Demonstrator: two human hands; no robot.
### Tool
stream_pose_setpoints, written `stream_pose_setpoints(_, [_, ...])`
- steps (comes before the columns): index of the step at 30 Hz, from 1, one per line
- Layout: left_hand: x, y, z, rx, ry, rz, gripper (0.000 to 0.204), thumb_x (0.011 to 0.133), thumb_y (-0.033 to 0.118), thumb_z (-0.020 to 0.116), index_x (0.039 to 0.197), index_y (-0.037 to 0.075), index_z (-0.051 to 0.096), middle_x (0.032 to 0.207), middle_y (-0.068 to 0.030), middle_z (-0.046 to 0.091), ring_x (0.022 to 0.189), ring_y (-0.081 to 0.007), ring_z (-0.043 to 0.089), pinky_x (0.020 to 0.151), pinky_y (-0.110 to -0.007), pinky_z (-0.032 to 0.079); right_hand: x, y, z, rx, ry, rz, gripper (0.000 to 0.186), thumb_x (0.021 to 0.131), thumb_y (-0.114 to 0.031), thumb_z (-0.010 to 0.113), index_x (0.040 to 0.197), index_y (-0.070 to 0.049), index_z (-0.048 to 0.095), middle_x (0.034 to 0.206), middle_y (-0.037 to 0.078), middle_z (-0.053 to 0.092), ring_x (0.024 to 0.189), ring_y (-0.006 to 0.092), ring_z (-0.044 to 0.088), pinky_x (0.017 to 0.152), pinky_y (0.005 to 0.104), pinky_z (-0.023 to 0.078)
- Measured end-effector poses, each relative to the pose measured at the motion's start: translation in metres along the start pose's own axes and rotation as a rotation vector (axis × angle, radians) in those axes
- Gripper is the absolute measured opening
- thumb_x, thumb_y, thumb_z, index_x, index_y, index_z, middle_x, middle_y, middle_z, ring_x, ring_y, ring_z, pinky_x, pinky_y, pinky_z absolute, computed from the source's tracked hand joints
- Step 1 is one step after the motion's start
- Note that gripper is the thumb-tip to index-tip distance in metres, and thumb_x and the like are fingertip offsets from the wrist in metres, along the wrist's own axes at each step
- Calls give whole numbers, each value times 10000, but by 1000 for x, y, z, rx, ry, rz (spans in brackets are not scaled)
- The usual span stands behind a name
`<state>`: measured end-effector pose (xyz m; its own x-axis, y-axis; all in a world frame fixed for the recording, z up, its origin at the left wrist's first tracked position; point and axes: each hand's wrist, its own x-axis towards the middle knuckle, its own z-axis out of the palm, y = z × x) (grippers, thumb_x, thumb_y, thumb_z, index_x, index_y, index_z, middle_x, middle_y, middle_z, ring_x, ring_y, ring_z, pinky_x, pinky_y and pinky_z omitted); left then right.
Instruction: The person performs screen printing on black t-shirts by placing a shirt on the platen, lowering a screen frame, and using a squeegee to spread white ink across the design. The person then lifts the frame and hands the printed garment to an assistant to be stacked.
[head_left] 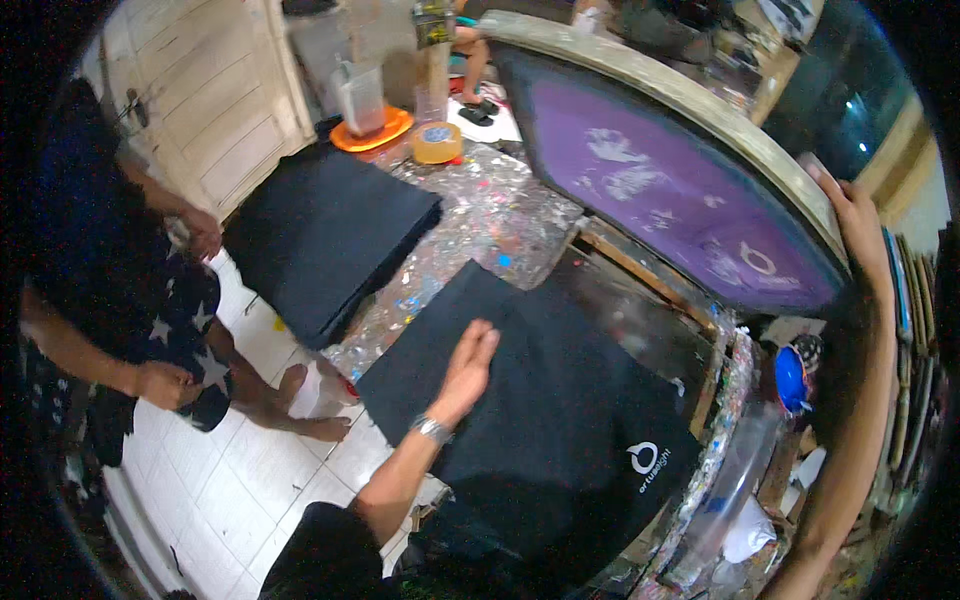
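My left hand, a watch on its wrist, is held over a black fabric piece. Its fingers are stretched out and it holds nothing; whether it touches the cloth I cannot tell. White printing shows near the cloth's right corner. My right hand grips the upper edge of a screen printing frame near its right end. The frame stands tilted up behind the cloth, with purple mesh and pale design areas. A wooden bar lies along its lower edge.
A stack of black fabric sits on the paint-spattered table, left of the frame. Behind it are an orange dish, a clear pitcher and a tape roll. Another person is at the left. A blue bowl lies right.
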<state>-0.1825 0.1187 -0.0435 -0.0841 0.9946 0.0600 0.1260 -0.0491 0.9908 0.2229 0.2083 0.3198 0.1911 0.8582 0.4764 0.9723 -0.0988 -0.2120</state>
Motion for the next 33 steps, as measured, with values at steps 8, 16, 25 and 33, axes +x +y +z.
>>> stream_pose_setpoints(8, [67, 130, -37, -579, 172, -88, 445, 949, 316, 519, 1270, 8, 532, 1289, -97, 564, 1175, -181, 510, 988, -335, 412, 11, 25, -10, 189, -126, 22, 752, 840, -593, 577, 1225, 52, 588, 1108, 183, 637, 1016, 280, 596, 949, 333, 411])
stream_pose_setpoints(16, [145, 146, -367, 1171, 672, 306, 424, 916, 271, 577, 1221, -5, 473, 1175, -198, 515, 1011, -330, 543, 877, -423, 457, 14, -14, -14, -10, -112, -43, 753, 853, -641, 496, 1026, 69, 679, 958, 220, 675, 873, 300, 632, 838, 383, 465])
stream_pose_setpoints(25, [93, 172, 45, 570, 188, 823, 1062, 704, 298, 818, 1471, -31, 161, 1501, -244, 199, 1395, -396, 216, 1153, -451, 189, 44, 5, -8, -13, -55, -105, 851, 766, -774, 481, 822, 36, 736, 804, 233, 689, 825, 328, 684, 817, 405, 493])
stream_pose_setpoints(33, [137, 198, 245, 388, 478, 1031, 1336, 643, 648, 735, 1488, -39, -40, 1526, -330, -18, 1421, -473, 33, 1136, -568, 100, 25, -17, -13, 23, -160, -70, 962, 682, -823, 495, 1078, 37, 671, 1124, 298, 623, 1111, 421, 591, 961, 441, 448])
